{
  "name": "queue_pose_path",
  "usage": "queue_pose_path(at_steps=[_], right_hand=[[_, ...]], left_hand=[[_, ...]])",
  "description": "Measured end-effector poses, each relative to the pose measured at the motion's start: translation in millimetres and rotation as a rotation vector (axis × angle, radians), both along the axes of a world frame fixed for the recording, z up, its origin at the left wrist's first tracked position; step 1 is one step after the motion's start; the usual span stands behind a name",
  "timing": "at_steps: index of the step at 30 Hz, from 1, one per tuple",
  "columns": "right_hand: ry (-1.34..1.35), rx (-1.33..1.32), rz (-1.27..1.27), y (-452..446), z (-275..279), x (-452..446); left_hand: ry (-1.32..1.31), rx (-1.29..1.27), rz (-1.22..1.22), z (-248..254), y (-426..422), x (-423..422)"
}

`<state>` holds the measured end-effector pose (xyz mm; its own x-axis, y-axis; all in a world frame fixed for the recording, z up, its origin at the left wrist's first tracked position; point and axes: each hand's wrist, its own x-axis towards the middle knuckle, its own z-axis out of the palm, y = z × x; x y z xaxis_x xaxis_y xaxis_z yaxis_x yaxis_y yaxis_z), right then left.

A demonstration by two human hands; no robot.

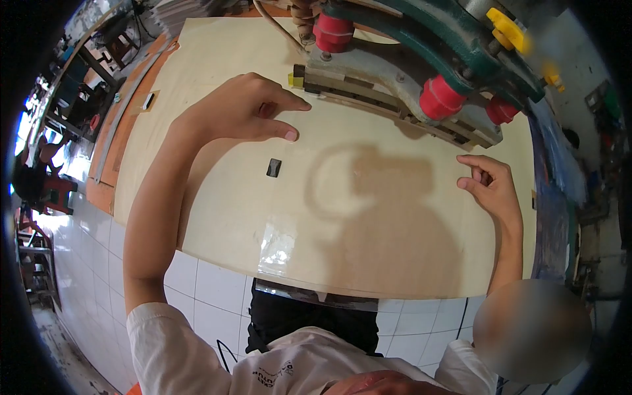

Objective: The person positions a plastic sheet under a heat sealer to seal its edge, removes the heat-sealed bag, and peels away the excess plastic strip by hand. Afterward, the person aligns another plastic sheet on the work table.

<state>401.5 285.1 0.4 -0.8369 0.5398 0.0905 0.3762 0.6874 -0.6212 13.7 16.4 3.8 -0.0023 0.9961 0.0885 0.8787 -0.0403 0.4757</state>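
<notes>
My left hand (253,108) is held over the pale board (224,204), near the left end of the machine's long metal bar (395,105). Its thumb and index finger point right with a gap between them, and nothing shows in it. Below its fingertips lies a small dark rectangular piece (274,168), untouched. On the other side, my right hand (492,186) is below the bar's right end. Its index finger and thumb are apart, the other fingers are curled, and I see nothing held there.
A green press-like machine (408,33) with red rubber-looking mounts (441,97) and yellow knobs (507,29) overhangs the board's far side. A metal ruler (128,112) lies along the left wooden edge. Stacked sheets (187,13) sit at the back left.
</notes>
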Motion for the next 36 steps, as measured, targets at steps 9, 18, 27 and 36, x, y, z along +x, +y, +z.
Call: queue_pose_path(at_steps=[9,18,27,36], right_hand=[[0.016,-0.031,0.015,2.0,-0.2,0.7],[0.033,-0.013,0.042,2.9,-1.2,0.6],[0.007,0.033,0.029,3.6,-0.5,2.5],[0.001,0.046,0.030,6.4,-1.1,1.5]], left_hand=[[-0.022,0.020,0.041,3.6,-0.8,4.6],[0.018,0.012,0.041,4.0,-0.5,4.7],[0.058,-0.020,-0.010,1.0,2.2,-1.6],[-0.013,0.006,0.061,1.7,4.5,8.9]])
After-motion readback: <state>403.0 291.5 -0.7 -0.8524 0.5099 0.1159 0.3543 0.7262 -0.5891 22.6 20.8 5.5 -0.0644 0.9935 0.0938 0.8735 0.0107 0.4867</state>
